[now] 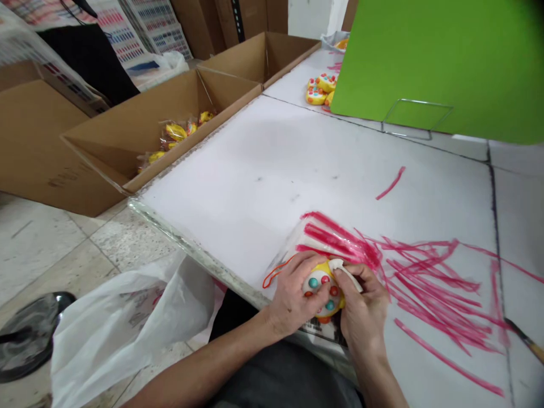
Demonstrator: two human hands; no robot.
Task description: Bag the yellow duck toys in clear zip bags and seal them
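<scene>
A round yellow toy with a white face and raised red, blue and orange dots is held low over the table's near edge. My left hand grips its left side, the thumb lying across the dots. From behind that hand a thin orange-red cord loop sticks out to the left. My right hand is closed on a small folded white cloth or tissue, which touches the toy's upper right rim. Beneath the hands lies a clear plastic wrapping, partly hidden.
Several similar dotted toys are grouped at the table's back, by a tilted green board with a wire stand. Bagged yellow toys lie in an open cardboard box along the left edge. A paintbrush rests at far right; a white plastic bag hangs lower left.
</scene>
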